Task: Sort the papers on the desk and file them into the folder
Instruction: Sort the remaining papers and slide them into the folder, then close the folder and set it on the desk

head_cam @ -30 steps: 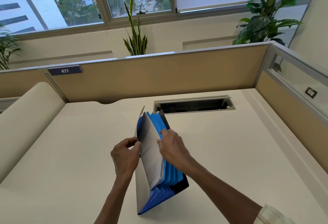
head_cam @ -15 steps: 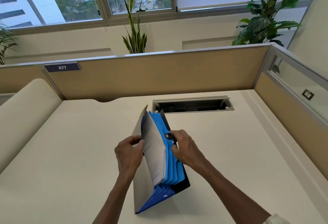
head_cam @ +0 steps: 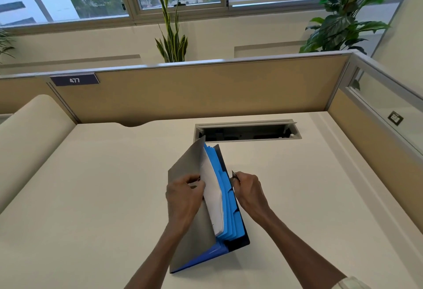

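Hands meet over a blue accordion folder (head_cam: 231, 217) standing open near the middle of the cream desk (head_cam: 91, 197): the left hand (head_cam: 183, 197) grips its grey front cover beside the white papers (head_cam: 214, 199) tucked inside, the right hand (head_cam: 248, 191) pinches a small dark tab at its back edge. Farther off lie a cable slot (head_cam: 247, 130), a tan partition (head_cam: 206, 92) and a snake plant (head_cam: 172, 37)

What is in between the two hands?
In the head view, white papers and blue dividers of the open folder stand between the left hand and right hand.
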The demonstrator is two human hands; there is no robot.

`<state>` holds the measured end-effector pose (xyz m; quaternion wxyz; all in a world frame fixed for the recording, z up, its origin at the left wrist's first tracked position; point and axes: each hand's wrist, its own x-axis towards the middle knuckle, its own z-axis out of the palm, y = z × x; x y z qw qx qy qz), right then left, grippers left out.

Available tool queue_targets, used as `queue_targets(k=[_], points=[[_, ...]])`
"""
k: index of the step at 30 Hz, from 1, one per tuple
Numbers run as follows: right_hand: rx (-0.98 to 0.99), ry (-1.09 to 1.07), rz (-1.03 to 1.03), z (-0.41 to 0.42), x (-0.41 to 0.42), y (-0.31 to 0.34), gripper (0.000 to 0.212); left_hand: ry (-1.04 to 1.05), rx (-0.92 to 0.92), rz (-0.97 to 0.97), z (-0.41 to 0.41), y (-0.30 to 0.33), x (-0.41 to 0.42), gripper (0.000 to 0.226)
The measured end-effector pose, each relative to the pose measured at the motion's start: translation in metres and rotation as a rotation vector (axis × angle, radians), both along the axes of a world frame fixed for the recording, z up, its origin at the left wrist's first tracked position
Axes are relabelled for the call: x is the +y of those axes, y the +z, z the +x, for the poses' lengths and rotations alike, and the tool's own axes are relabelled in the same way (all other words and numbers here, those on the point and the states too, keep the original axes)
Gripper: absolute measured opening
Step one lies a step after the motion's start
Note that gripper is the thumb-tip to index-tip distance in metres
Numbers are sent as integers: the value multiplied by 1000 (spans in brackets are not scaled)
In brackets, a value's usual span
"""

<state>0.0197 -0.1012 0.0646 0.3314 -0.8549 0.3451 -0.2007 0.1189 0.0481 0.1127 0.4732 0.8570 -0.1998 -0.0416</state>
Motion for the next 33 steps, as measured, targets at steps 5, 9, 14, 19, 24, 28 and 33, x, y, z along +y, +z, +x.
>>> queue_targets(k=[5,9,14,19,24,28,33], points=[[38,-62,96,-3,3,-6,25,-134,-222,243,-23,-23,-20,20],[81,-91,221,-12,6,-18,12,-287,-223,478,-34,-56,-27,32],[158,-137,299,-23,9,-36,10,-529,-144,681,-30,-93,-8,52],[95,-130,204,-28,14,-49,13,-702,-231,838,-29,-114,11,59],[193,83,23,-22,22,-53,22,-710,-264,888,-32,-119,9,62],[281,181,-57,-19,28,-60,27,-713,-271,888,-31,-122,13,63],[336,239,-57,-15,33,-57,24,-720,-284,890,-31,-123,15,63]])
